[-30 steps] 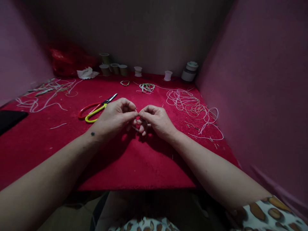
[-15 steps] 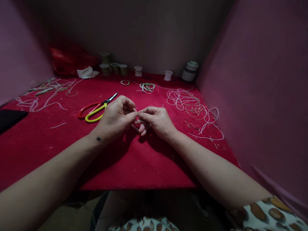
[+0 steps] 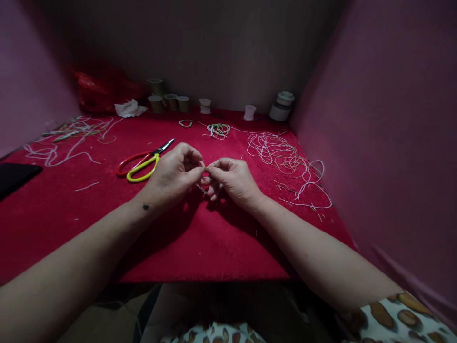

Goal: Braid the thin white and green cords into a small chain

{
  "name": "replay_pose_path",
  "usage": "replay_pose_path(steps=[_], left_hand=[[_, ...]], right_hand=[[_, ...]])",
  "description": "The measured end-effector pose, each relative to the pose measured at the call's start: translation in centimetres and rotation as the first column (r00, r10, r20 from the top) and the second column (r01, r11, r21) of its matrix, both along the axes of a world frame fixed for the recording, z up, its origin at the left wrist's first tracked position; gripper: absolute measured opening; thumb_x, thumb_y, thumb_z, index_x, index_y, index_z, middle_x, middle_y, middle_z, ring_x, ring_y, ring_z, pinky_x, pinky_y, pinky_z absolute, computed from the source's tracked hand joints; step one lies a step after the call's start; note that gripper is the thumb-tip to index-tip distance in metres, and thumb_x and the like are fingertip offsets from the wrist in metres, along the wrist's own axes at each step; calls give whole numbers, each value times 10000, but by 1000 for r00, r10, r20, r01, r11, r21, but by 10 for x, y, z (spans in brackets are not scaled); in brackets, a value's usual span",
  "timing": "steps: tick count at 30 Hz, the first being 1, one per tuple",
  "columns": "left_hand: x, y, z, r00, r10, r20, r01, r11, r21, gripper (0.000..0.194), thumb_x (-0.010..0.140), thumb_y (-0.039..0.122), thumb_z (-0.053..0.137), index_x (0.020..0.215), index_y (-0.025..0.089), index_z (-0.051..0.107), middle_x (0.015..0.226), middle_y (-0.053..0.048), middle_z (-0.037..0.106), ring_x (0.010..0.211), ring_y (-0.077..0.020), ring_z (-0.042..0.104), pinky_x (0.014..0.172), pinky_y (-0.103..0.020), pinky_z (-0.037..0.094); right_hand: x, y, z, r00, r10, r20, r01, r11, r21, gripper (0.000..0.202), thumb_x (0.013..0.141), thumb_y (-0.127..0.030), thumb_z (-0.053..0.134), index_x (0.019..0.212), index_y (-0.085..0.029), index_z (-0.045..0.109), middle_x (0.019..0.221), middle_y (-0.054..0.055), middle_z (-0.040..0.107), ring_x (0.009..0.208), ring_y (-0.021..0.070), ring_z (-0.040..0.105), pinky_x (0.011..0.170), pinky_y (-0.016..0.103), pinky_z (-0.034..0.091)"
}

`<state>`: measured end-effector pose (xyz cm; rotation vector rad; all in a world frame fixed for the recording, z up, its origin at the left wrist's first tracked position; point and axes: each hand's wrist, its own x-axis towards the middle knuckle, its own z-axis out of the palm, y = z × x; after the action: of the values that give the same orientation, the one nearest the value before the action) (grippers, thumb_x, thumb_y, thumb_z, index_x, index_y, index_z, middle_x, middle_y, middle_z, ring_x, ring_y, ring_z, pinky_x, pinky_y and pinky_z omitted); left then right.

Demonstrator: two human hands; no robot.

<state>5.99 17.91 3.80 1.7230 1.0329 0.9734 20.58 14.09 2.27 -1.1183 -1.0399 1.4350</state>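
My left hand (image 3: 173, 174) and my right hand (image 3: 233, 178) meet fingertip to fingertip over the middle of the red felt table (image 3: 178, 238). Between the pinched thumbs and forefingers sits a small thin piece (image 3: 204, 167), too small to name; a short bit of it (image 3: 201, 187) hangs below the fingers. Both hands are closed on it. Scissors (image 3: 143, 161) with one red and one yellow-green handle lie just left of my left hand, blades pointing away.
A tangle of white cord (image 3: 282, 157) spreads on the right, more cord (image 3: 67, 136) on the far left. A small coil (image 3: 218, 129), several small cups (image 3: 171, 101), a white jar (image 3: 282, 105), crumpled tissue (image 3: 129, 109) and a red bag (image 3: 102, 88) line the back. A dark flat object (image 3: 16, 174) lies left.
Both hands stay pinched together in the same spot; only the fingers shift slightly, the left hand a touch higher than a second ago.
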Motion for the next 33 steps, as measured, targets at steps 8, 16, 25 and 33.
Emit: replay_pose_path(steps=[8, 16, 25, 33], left_hand=[[0, 2, -2, 998, 23, -52, -23, 1000, 15, 205, 685, 209, 666, 820, 212, 512, 614, 47, 563, 500, -113, 521, 464, -244, 397], [-3, 1, 6, 994, -15, -109, 26, 995, 98, 160, 682, 243, 688, 779, 193, 572, 621, 42, 565, 543, -114, 508, 509, -250, 405], [-7, -2, 9, 974, -98, -204, 153, 949, 275, 102, 764, 285, 683, 785, 199, 733, 766, -20, 643, 713, -162, 595, 664, -290, 466], [-10, 5, 8, 966, -76, -246, 136, 963, 235, 136, 793, 311, 621, 769, 185, 666, 694, -15, 641, 645, -160, 585, 607, -276, 473]], right_hand=[[0, -1, 0, 999, -1, 47, -1, 1000, 25, 210, 936, -138, 565, 730, -170, 541, 540, -38, 621, 377, 79, 580, 344, 151, 448], [1, 0, -5, 995, 32, 97, -37, 998, 53, 207, 913, -148, 567, 709, -174, 557, 501, -29, 615, 357, 85, 562, 335, 156, 439], [-2, 2, -6, 980, 136, 148, -141, 990, 27, 213, 803, 11, 517, 700, -167, 573, 481, -61, 596, 336, 87, 554, 319, 158, 459], [3, 1, -10, 977, 212, 10, -213, 976, 39, 168, 839, -96, 583, 683, -157, 564, 548, -36, 638, 366, 81, 574, 331, 158, 472]])
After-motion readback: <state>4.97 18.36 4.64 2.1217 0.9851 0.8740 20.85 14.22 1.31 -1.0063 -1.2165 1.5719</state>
